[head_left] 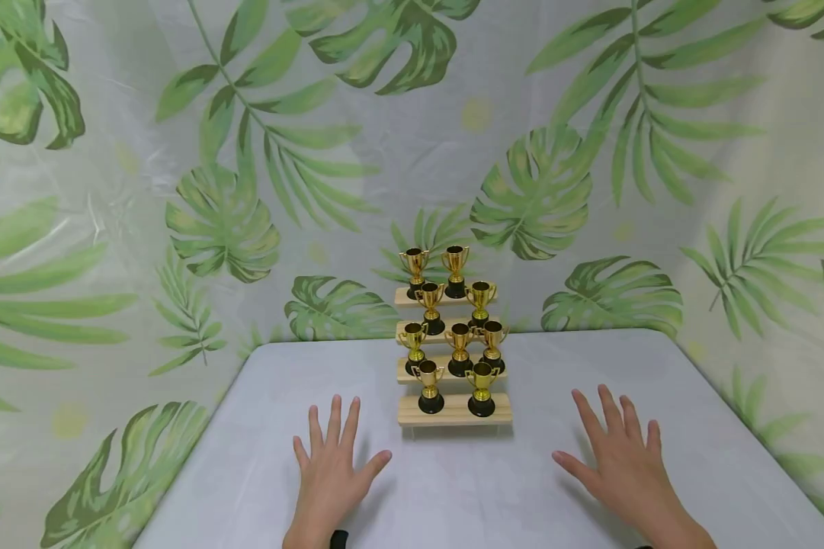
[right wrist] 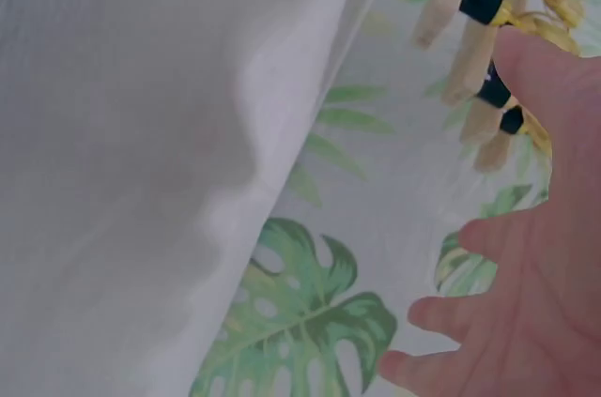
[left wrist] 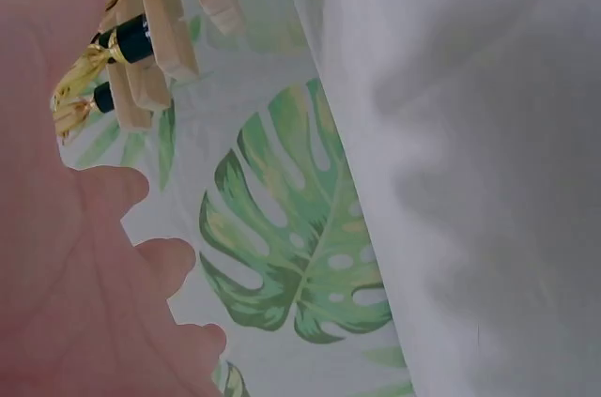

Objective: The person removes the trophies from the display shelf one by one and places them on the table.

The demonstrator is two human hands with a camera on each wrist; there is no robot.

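1. The left hand (head_left: 331,461) lies flat on the tabletop (head_left: 453,488) with its fingers spread apart, and it holds nothing
2. The right hand (head_left: 620,457) also lies flat on the tabletop with its fingers spread, and it holds nothing
3. A wooden step stand (head_left: 453,410) sits on the tabletop between the two hands, a bit farther back, and neither hand touches it
4. The stand has four steps, and small gold trophy cups (head_left: 428,385) with black bases stand on them: two on each step but three on the second from the bottom
5. In the wrist views the cups look blurry, so I can only make out their black bases and gold tops
6. A curtain with big green leaves (head_left: 535,191) hangs behind the tabletop
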